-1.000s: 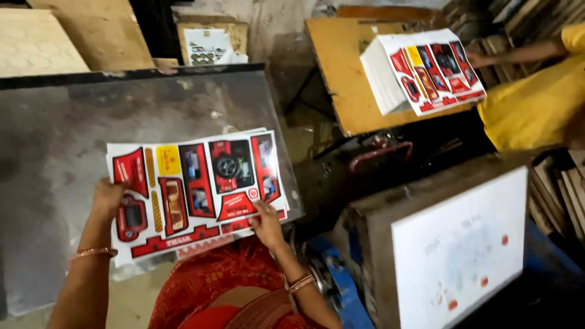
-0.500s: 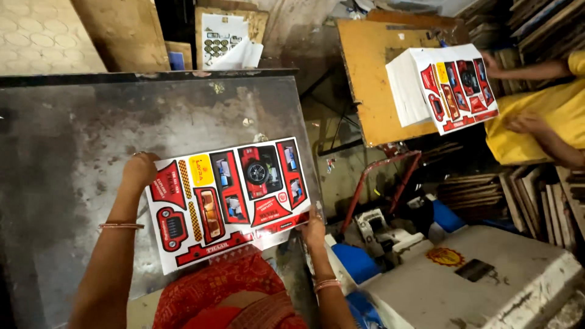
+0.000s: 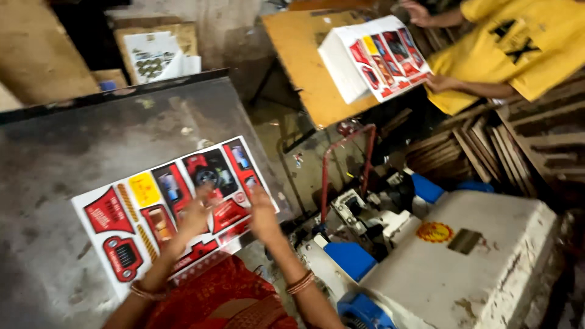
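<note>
Red-printed white card sheet (image 3: 164, 207) flat on grey table (image 3: 91, 140)

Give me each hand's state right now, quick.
Left hand: open, lying flat on the printed sheet, holding nothing.
Right hand: open, resting on the sheet's near right edge; not clear whether it grips it.

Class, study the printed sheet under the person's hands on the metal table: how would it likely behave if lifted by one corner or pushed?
The printed sheet looks thin and lies flat, so it would probably bend when lifted by a corner. Seemingly glossy on the smooth metal table, it would likely slide easily. Both hands, left hand and right hand, press on it.
</note>
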